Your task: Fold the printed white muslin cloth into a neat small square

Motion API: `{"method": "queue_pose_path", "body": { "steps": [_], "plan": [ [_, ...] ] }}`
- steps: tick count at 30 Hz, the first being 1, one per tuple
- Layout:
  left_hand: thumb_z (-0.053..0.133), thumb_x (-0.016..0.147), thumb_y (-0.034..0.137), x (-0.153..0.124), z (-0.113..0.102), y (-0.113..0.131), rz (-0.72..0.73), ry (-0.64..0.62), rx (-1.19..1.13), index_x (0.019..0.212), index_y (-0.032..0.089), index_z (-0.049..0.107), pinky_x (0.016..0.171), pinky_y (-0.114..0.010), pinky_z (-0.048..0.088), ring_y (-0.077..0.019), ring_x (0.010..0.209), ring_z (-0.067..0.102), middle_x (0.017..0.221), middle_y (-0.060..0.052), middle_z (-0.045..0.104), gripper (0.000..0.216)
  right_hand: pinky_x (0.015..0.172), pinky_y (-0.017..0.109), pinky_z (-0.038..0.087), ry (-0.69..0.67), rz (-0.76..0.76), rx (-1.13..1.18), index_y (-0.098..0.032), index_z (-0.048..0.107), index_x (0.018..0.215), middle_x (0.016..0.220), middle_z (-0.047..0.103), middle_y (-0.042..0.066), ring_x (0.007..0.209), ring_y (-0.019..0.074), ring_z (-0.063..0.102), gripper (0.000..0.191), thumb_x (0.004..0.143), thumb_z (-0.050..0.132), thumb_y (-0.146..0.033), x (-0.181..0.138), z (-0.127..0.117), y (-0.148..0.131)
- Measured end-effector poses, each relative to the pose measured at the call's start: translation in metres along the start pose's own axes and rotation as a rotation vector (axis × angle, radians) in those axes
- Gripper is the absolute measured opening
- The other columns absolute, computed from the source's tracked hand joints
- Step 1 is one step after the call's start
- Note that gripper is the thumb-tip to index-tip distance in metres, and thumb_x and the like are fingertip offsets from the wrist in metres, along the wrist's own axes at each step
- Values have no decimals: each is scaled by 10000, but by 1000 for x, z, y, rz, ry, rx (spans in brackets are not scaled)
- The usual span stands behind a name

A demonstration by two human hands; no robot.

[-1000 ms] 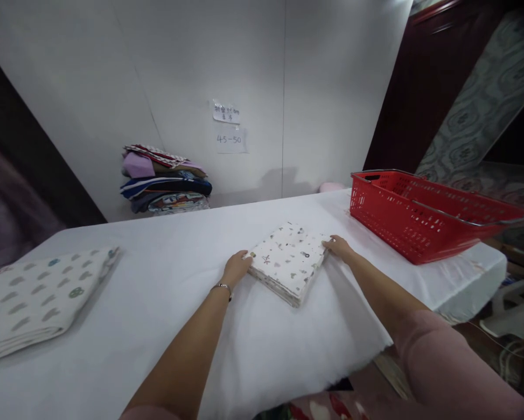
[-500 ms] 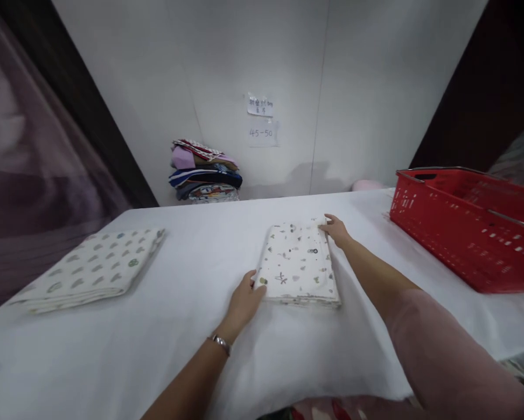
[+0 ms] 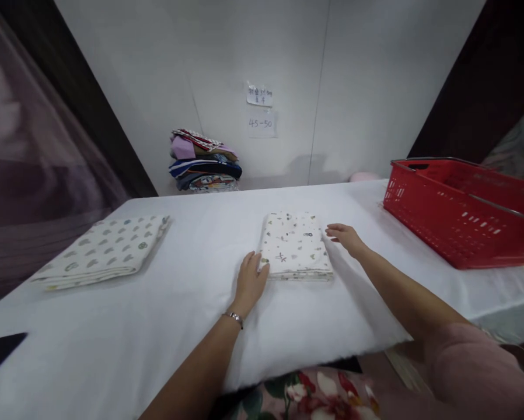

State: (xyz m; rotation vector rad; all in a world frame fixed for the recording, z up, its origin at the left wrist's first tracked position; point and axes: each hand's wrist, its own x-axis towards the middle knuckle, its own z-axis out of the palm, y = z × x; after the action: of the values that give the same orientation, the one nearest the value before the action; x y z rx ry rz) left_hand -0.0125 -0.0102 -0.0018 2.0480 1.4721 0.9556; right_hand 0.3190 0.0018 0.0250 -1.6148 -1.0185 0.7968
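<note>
In front of me a folded white cloth (image 3: 293,245) with small printed figures lies flat on the white-covered table (image 3: 192,326). My left hand (image 3: 250,280) rests at its near left edge, fingers extended and the thumb touching the corner. To the right of the cloth, a little off its edge, my right hand (image 3: 344,236) hovers with fingers stretched toward it and nothing in them. Farther left lies another folded white cloth (image 3: 108,248), printed with grey shapes.
A red plastic basket (image 3: 467,219) with metal handles stands on the right of the table. Behind the far edge rises a pile of folded fabrics (image 3: 205,163) by the wall. Paper signs (image 3: 261,123) hang there. A dark flat object (image 3: 2,353) lies at the left edge.
My right hand has let go of the cloth's far right corner and moved slightly right, away from it. My left hand stays at the left edge. The view has shifted a little.
</note>
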Motion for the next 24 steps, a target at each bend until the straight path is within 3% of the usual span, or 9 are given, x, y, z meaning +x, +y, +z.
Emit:
{"method": "queue_pose_path", "body": {
  "steps": [4, 7, 11, 16, 24],
  "plan": [
    [469, 874, 339, -1, -2, 24, 236, 36, 166, 1136, 201, 557, 1048, -414, 298, -241, 1267, 366, 1341, -93, 454, 309, 576, 264, 484, -84, 45, 83, -146, 640, 894, 833, 684, 90, 650, 148, 619, 269, 689, 654, -319, -52, -16, 8],
    [483, 875, 324, -3, 8, 50, 401, -42, 232, 1093, 228, 584, 1045, -426, 272, -237, 1241, 389, 1291, -73, 509, 258, 471, 218, 419, -59, 92, 80, -151, 634, 849, 745, 662, 56, 557, 114, 570, 263, 660, 633, -334, -80, -13, 19],
    [527, 857, 322, -3, 37, 81, 536, -174, 247, 1075, 231, 594, 996, -411, 296, -226, 1169, 435, 1239, -66, 543, 245, 391, 199, 328, 27, 87, 81, -158, 623, 811, 652, 617, 19, 465, 90, 486, 254, 653, 579, -353, -102, 4, 30],
    [578, 825, 316, -2, 66, 95, 539, -244, 271, 1016, 234, 616, 901, -382, 343, -224, 1069, 470, 1134, -53, 579, 211, 459, 224, 386, 89, -72, 13, -167, 638, 818, 614, 586, -10, 467, 96, 465, 248, 675, 539, -345, -113, 13, 38],
    [545, 849, 355, -2, 74, 92, 502, -231, 261, 998, 245, 618, 818, -360, 352, -210, 963, 492, 990, -37, 600, 200, 462, 223, 353, 81, -90, -43, -179, 596, 689, 565, 533, -24, 460, 96, 422, 187, 712, 535, -354, -122, 9, 39]
  ]
}}
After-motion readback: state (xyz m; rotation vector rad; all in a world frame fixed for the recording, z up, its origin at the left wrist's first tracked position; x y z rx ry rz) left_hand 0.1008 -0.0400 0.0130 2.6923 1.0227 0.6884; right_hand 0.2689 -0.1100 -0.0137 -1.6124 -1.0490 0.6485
